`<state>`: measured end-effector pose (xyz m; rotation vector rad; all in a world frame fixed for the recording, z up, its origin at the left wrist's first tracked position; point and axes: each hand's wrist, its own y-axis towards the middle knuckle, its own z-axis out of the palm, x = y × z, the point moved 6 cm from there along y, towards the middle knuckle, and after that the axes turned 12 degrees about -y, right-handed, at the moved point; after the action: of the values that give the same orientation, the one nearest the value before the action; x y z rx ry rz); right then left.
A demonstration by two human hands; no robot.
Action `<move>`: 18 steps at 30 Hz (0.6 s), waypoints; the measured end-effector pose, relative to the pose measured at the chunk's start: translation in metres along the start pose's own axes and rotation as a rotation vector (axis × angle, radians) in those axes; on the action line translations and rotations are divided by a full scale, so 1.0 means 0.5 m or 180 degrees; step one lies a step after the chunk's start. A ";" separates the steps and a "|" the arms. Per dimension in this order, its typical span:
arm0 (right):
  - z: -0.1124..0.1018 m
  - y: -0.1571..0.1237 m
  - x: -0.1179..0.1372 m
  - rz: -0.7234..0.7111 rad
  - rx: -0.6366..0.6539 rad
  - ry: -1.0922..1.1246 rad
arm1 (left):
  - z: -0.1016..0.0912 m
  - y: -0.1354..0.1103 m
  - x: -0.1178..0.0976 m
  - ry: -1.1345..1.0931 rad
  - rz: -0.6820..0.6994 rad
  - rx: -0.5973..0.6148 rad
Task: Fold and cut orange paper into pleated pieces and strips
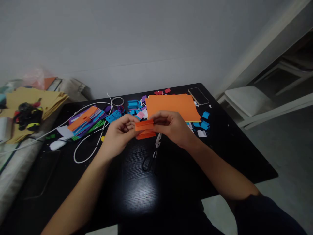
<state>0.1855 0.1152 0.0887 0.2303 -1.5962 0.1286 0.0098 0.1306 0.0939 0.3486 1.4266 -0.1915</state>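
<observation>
Between my two hands is a small piece of folded orange paper (144,125), held above the black table (139,192). My left hand (121,132) pinches its left end between thumb and fingers. At the right end, my right hand (172,125) grips it the same way. Creases run across the paper, and its lower flap hangs a little apart from the upper one. Just below lie scissors (156,150) with black handles, their blades pointing toward my right hand. A stack of orange sheets (172,106) lies behind my right hand.
Coloured paper strips (85,120) lie at the left, near a looping white cable (75,156) and a white mouse (58,144). Small blue pieces (133,104) are scattered around the stack. A phone (198,96) rests at the back right; a tape ring (117,101) lies at the back.
</observation>
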 end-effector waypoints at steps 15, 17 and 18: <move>-0.065 0.011 -0.001 0.0082 -0.0753 -0.0161 | 0.031 0.004 0.156 0.3730 -0.0412 0.0500; -0.064 0.010 0.001 0.0049 -0.0771 -0.0177 | 0.033 0.003 0.163 0.3860 -0.0480 0.0516; -0.063 0.010 0.001 0.0033 -0.0774 -0.0169 | 0.033 0.003 0.165 0.3900 -0.0501 0.0521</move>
<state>0.2152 0.1272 0.0910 0.0367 -1.6493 -0.0644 0.0373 0.1324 0.0144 0.5223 2.6619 -0.2337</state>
